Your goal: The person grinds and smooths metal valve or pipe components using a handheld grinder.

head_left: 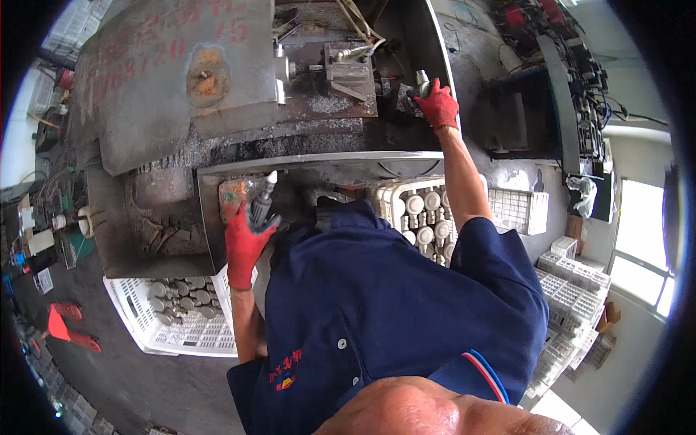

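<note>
My left hand (pixel 248 235), in a red glove with a dark grey palm, is closed around a metal part (pixel 270 180) with a bright, pale tip. It hovers above the front edge of the machine tray, near a rusty, patched box (pixel 235 194). Farther off to the right, my right hand (pixel 437 105) wears a matching red glove. Its fingers curl round a silvery metal part (pixel 422 78) at the right side of the machine bed. The lower end of that part is hidden by the glove. Left of it stands a metal clamping fixture (pixel 349 76).
A big metal cover plate (pixel 159 72) fills the far left. White crates with cast metal parts stand close in: one crate (pixel 125 308) at the lower left, another crate (pixel 383 194) beside my body. Stacked crates (pixel 573 290) are at the right. Shavings litter the machine ledge (pixel 290 145).
</note>
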{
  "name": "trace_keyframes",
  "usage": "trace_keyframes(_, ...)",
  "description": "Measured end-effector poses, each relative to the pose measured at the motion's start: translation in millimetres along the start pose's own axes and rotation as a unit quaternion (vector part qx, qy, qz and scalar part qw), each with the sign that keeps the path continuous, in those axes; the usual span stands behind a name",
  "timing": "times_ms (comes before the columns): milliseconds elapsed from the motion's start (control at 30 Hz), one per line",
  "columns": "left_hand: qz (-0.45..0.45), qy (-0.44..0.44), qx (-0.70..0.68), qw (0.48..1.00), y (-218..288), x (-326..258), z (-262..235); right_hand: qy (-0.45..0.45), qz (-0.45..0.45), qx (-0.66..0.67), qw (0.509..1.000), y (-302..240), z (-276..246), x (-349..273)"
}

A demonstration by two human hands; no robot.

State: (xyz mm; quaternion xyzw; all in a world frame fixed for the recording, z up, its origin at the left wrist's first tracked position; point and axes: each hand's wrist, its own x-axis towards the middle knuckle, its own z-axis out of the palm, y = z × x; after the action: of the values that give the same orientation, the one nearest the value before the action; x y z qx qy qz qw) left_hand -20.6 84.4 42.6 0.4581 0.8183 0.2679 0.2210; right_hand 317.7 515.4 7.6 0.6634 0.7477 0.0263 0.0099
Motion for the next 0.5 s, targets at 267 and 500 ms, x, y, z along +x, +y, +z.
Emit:
trace_keyframes(267, 0.021, -0.022, -0.056, 0.998, 21, 20, 19, 0.073, -0.292, 0.153, 0.941, -72, -30, -85)
trace_keyframes(500, -0.002, -0.050, -0.091, 0.995, 46, 49, 18, -0.154, -0.261, 0.694, 0.653, -139, -37, -105)
